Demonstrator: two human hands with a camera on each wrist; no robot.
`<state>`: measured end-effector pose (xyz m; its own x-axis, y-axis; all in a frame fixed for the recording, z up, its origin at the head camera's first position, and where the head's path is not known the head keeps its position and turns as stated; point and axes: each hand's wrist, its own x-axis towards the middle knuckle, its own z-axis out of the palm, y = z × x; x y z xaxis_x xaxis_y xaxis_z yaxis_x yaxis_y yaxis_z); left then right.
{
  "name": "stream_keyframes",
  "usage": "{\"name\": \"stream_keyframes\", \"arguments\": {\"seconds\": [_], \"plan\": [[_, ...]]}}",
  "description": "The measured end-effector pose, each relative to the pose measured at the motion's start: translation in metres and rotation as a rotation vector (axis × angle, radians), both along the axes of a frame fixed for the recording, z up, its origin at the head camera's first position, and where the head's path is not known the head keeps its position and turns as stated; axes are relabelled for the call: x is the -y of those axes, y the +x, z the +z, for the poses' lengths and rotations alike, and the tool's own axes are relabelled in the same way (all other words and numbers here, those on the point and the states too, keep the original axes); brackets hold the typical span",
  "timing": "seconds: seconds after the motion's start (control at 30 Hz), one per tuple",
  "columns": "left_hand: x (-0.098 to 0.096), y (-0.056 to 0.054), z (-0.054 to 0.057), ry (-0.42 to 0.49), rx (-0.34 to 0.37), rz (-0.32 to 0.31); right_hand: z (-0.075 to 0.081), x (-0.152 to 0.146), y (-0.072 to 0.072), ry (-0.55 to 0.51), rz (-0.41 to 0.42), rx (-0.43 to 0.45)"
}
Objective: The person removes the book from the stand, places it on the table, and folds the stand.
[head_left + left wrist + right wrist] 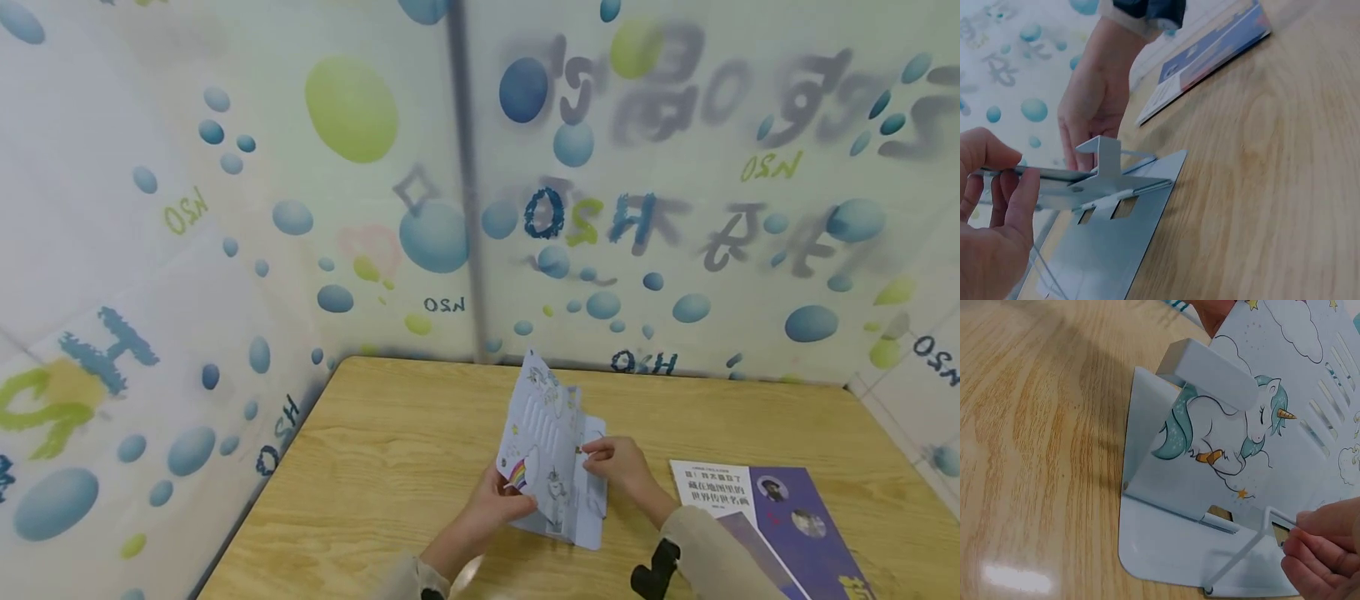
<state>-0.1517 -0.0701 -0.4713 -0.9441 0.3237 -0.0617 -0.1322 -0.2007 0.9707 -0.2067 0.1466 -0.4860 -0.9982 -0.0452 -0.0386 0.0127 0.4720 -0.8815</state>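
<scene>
A white metal book stand [536, 442] with unicorns, a rainbow and slots stands partly unfolded on the table. My left hand [483, 508] grips the lower left edge of its raised panel, thumb on the printed face. In the right wrist view a unicorn panel [1172, 469] rises at an angle from the flat base plate [1154, 540]. My right hand [1329, 550] pinches the bent wire support [1238, 559] between thumb and fingers, over the base. A bent ledge tab [1109, 156] juts up from the panel in the left wrist view.
Two overlapping booklets lie at the right of the wooden table [390, 433], one a purple and white book [802, 500]. Walls of printed sheeting [360, 208] with blue and green dots rise behind and left of the table.
</scene>
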Motion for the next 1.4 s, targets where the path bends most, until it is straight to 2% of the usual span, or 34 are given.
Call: {"name": "stream_keyframes", "arguments": {"seconds": [0.27,0.47,0.57,0.7,0.83,0.93,1.1,1.23,1.4], "plan": [[-0.017,0.009,-0.001,0.032,-0.024,0.078,0.002,-0.004,-0.004,0.033,-0.008,0.052],[-0.022,0.011,-0.002,0.053,0.011,0.086,0.005,-0.006,-0.004,0.051,0.023,0.078],[-0.019,0.010,-0.001,0.049,0.027,0.048,0.007,-0.009,-0.002,0.066,0.063,0.083],[-0.008,0.004,0.003,-0.003,0.005,-0.079,0.011,-0.015,0.003,0.058,0.156,0.075],[0.008,-0.006,0.007,-0.121,-0.038,-0.206,0.015,-0.021,0.009,0.042,0.263,0.039],[0.019,-0.014,0.012,-0.226,-0.051,-0.234,0.018,-0.024,0.014,0.023,0.334,0.010],[0.034,-0.032,0.029,-0.341,-0.042,-0.200,0.027,-0.022,0.024,-0.075,0.432,-0.023],[0.042,-0.052,0.049,-0.359,-0.027,-0.170,0.032,-0.015,0.037,-0.138,0.488,-0.062],[0.039,-0.079,0.075,-0.351,-0.019,-0.120,0.039,0.001,0.051,-0.176,0.504,-0.085]]}}
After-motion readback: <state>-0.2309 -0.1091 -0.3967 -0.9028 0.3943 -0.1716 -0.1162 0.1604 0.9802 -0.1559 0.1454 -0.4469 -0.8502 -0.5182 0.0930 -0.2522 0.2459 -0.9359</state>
